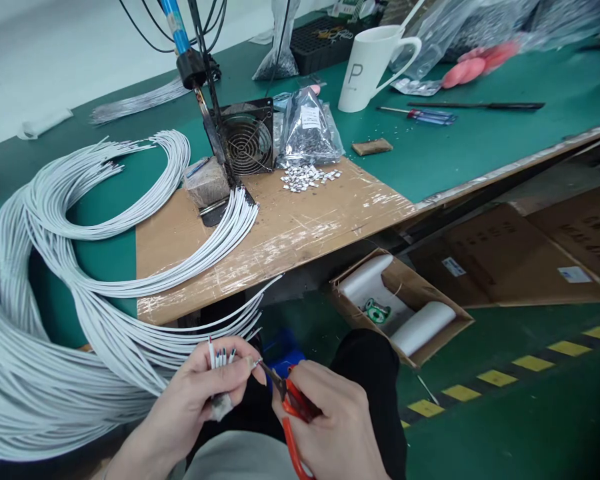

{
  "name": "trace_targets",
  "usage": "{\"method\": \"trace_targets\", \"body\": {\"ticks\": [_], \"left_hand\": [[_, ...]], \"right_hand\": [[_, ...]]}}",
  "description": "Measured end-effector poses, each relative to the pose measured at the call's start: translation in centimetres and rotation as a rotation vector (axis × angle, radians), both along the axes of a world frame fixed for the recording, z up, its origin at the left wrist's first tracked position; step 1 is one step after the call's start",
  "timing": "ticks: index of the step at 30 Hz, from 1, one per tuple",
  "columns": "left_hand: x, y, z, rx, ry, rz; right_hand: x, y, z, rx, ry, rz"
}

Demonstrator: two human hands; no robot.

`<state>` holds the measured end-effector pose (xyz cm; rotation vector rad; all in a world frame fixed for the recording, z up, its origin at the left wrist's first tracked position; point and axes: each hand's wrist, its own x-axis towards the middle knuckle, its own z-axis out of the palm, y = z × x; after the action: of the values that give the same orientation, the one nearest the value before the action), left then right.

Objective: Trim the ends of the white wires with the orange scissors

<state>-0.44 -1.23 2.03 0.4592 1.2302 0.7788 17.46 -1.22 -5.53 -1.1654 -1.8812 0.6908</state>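
Left hand (203, 385): pinches white wires (223, 360), likely to keep them steady.
Right hand (335, 410): grips red scissors (291, 396), tips by the left hand.
Coils (45, 387): left of both hands, maybe for easy reach.

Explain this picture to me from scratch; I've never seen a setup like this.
There is no robot here: the two hands belong to a person. The single view comes from a camera worn on that person's head, looking forward and down.

The left hand pinches several white cable ends with dark or coloured tips. The right hand grips red-handled scissors, their blades pointing at the left fingertips.

Big loops of white cable fill the left side. On the green table lies a brown board, with a small black fan at its back and small white pieces scattered nearby. Farther right stand a white mug and, lying down, a screwdriver.
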Motion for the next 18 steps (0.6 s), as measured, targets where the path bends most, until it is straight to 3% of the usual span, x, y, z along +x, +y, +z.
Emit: {"method": "trace_targets", "body": {"ticks": [18], "left_hand": [[0.58,-0.43,-0.51,0.077,0.076,0.067]], "right_hand": [[0.83,-0.02,0.64,0.006,-0.112,0.026]]}}
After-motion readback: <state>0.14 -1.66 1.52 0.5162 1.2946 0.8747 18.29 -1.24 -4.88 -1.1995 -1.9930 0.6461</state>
